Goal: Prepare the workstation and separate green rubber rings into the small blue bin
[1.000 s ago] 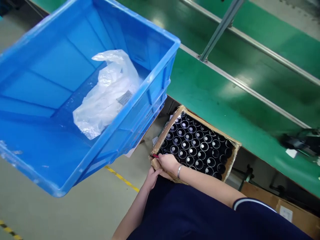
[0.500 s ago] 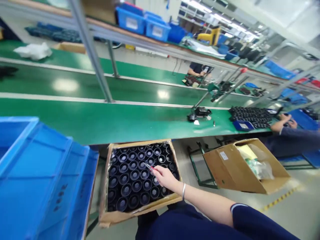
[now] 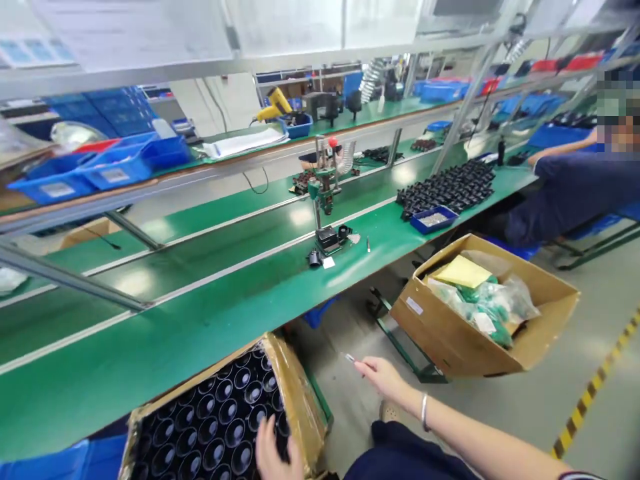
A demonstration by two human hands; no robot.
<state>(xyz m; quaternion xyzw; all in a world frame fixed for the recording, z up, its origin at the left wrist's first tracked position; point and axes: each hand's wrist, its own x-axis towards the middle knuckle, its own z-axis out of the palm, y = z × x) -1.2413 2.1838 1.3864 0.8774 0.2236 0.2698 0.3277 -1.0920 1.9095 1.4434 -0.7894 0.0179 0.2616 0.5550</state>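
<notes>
Black cups [image 3: 207,427] in a cardboard box [image 3: 299,403] lie beside the left hand [image 3: 277,452], just come in with fingers parted; beyond those fingers, the right hand [image 3: 384,379], pinching a small knife [image 3: 351,358], has swung past the box, clear of the cups.

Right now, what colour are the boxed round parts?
The round parts are mostly black, clearest in the head view.

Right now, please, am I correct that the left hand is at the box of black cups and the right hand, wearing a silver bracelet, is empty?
Not quite: in the head view, the right hand is not empty but holds a small silver-tipped tool. The left hand at the box of black cups and the silver bracelet are as you say.
</notes>
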